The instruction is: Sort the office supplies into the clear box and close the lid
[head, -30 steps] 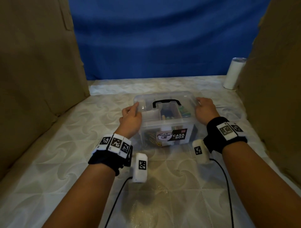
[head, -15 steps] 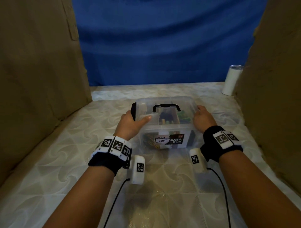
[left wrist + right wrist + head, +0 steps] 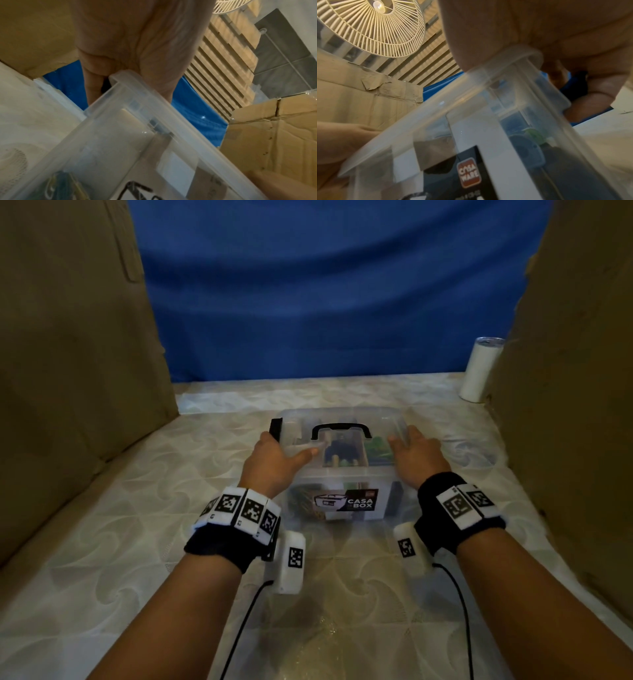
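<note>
A clear box (image 3: 337, 474) sat near the middle of a pale quilted surface (image 3: 113, 542) with a swirl pattern, its lid (image 3: 342, 419) resting on top and a black carry handle (image 3: 340, 430) lying flat across the lid. Open surface lay on all sides of the box: a wide strip toward the viewer, narrower strips to left and right, and more behind it up to a blue cloth backdrop (image 3: 325, 296). Tall cardboard walls (image 3: 68, 337) closed in the space on both sides. A white tumbler (image 3: 481, 369) stood at the far right, well apart from the box, beside the right cardboard wall.

The left hand (image 3: 270, 462) gripped the box's left end, thumb lying over the lid's top and fingers curled down the side by a black latch (image 3: 275, 428) that stuck upward. The right hand (image 3: 418, 455) held the right end, thumb on top of the lid; the right wrist view showed its fingers (image 3: 597, 86) curled under the rim. Both wrists wore black bands with white coded markers (image 3: 239, 510).

Through the clear walls, dark and green supplies (image 3: 346, 455) showed in the upper tray, and a label reading "CASA BOX" (image 3: 346, 503) faced the viewer. The wrist views showed a slatted ceiling (image 3: 223, 56) and a wire-shaded lamp (image 3: 373, 25) overhead.
</note>
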